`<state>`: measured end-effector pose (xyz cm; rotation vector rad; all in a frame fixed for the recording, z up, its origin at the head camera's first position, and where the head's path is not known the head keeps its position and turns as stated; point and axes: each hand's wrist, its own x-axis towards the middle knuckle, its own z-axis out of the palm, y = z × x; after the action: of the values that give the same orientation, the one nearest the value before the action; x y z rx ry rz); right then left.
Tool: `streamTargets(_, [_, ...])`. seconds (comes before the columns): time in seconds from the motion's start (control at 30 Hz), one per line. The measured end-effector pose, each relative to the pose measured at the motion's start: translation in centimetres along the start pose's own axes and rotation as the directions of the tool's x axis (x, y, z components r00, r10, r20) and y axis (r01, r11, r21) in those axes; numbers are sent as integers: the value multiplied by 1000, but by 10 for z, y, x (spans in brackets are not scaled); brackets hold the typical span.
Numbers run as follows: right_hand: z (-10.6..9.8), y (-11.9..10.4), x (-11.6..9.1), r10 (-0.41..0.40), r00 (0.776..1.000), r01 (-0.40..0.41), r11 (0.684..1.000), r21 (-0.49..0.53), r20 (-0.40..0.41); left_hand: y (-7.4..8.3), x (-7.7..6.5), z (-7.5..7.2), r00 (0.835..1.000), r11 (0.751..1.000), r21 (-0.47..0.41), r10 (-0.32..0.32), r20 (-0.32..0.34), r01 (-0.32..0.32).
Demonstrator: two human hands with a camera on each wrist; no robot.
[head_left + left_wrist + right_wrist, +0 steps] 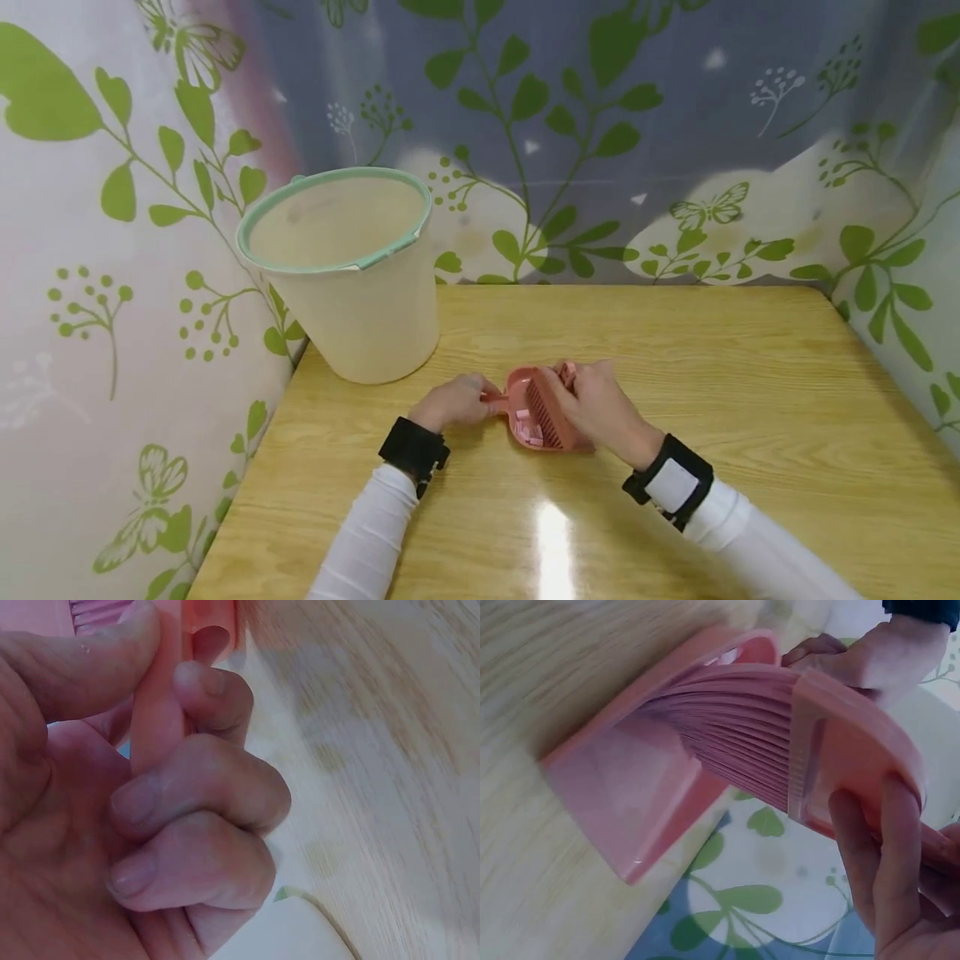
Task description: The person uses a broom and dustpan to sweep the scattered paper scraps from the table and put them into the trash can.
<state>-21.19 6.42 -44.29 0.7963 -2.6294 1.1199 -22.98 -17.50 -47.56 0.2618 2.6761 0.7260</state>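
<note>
A small pink dustpan (516, 379) lies on the wooden table, several pale pink bits (529, 430) in its pan. My left hand (459, 402) grips its handle; in the left wrist view the fingers curl round that handle (159, 712) with the thumb on top. My right hand (600, 408) holds a pink hand brush (551, 408) above the pan. In the right wrist view the brush's bristles (735, 727) reach down into the dustpan (622, 772) and bend against it, while fingers (896, 847) press on the brush's flat back.
A cream bucket (367, 317) with a green rim stands at the table's back left corner. The wooden table (712, 358) extends to the right and toward me. Leaf-patterned curtains (525, 150) hang behind and on both sides.
</note>
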Motion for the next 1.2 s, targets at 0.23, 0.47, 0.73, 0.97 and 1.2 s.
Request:
streamTargets(0.23, [-53, 10, -24, 140, 984, -124, 982, 146, -108, 5, 9, 2, 999, 999, 2, 36, 3, -36])
streamTargets(0.47, [-65, 55, -29, 233, 949, -188, 959, 214, -212, -18, -6, -17, 996, 999, -29, 43, -74, -45])
streamTargets(0.73, [-33, 69, -54, 291, 943, -258, 945, 200, -162, -67, -57, -17, 988, 998, -35, 49, -147, -55])
streamTargets(0.97, [-19, 63, -60, 288, 945, -244, 936, 252, -156, -76, -88, -43, 985, 996, -76, 31, -170, -45])
streamTargets(1.2, [-12, 62, -57, 325, 937, -279, 919, 278, -131, -54, -110, -90, 988, 979, -157, 113, -108, -129])
